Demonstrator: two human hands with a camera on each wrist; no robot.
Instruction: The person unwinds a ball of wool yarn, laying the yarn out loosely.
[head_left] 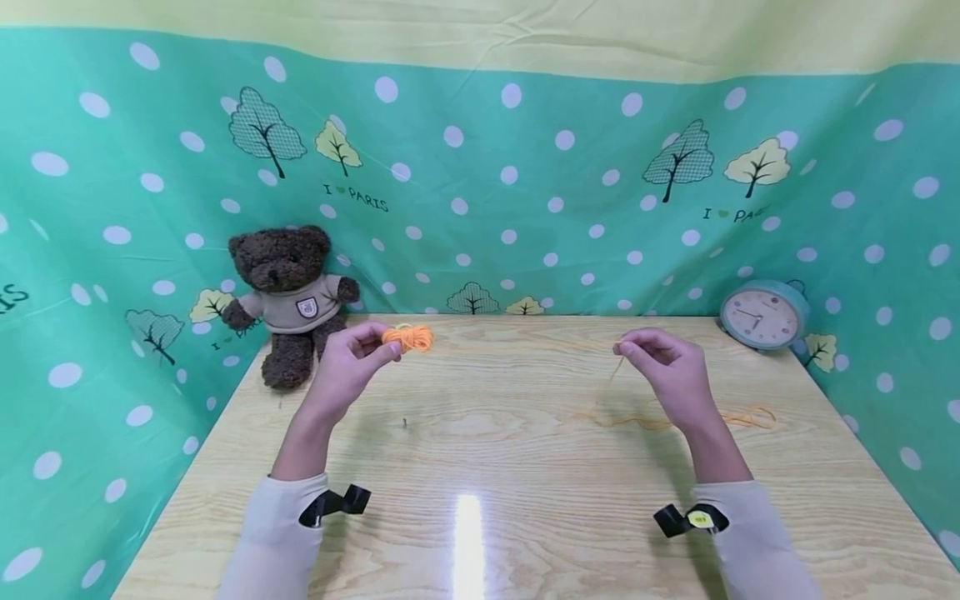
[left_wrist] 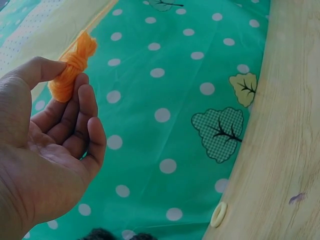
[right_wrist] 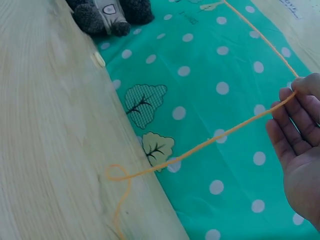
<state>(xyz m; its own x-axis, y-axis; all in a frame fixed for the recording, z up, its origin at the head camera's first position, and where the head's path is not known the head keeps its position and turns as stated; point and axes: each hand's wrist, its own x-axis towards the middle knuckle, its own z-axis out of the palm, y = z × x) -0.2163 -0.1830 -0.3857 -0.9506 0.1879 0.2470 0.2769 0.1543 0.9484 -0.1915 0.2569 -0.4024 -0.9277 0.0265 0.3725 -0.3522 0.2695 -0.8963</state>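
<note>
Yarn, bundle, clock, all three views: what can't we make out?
Head: stretch of yarn on the table, hidden by right hand.
Head and left wrist: gripped part of bundle, covered by left hand.
Head: small dial print on clock, too small.
Right wrist: where the yarn ends, cut off by bottom edge.
Left wrist: dark mark, too blurred to tell stain from object.
</note>
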